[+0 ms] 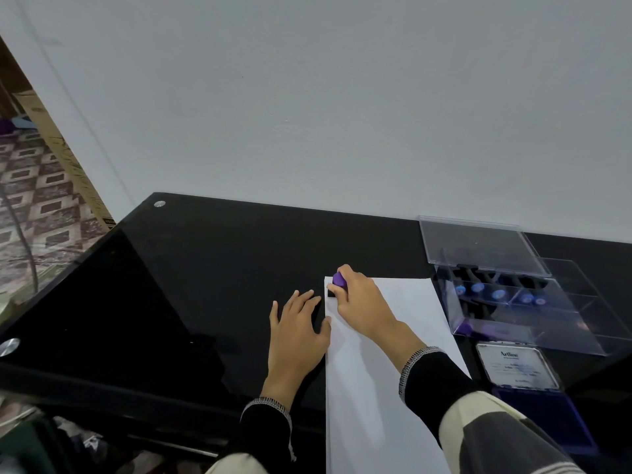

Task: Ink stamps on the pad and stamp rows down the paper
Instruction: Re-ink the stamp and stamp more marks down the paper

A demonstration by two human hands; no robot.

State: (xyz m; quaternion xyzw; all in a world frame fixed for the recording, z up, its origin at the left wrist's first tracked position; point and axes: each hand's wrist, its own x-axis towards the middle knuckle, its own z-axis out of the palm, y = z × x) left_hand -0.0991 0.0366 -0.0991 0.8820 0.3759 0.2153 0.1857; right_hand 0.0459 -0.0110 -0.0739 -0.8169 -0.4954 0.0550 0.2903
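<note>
The lower part of the white paper (372, 388) runs out of the bottom edge of the frame, and the right sleeve (444, 391) covers a part of its right side, so its full length cannot be seen. One stamp (338, 283) with a purple round top stands on the upper left corner of the paper, near the middle of the frame; its black base is partly hidden by fingers, and whether it has printed any mark is not visible. The right hand (359, 302) holds this stamp, its fingers curled closely round the purple top. The left hand (295, 328) lies flat with spread fingers on the black glass table (205, 268), just left of the paper, and its thumb touches the paper's left edge. At the right of the frame stands one clear plastic box (519, 302) with its lid raised; inside I count five blue round tops of other stamps (more may be there, the reflections make it hard to tell). Below it, at the lower right, lies one ink pad (543, 415), open, its lid label too blurred to read fully and its dark blue surface partly cut by the sleeve.
</note>
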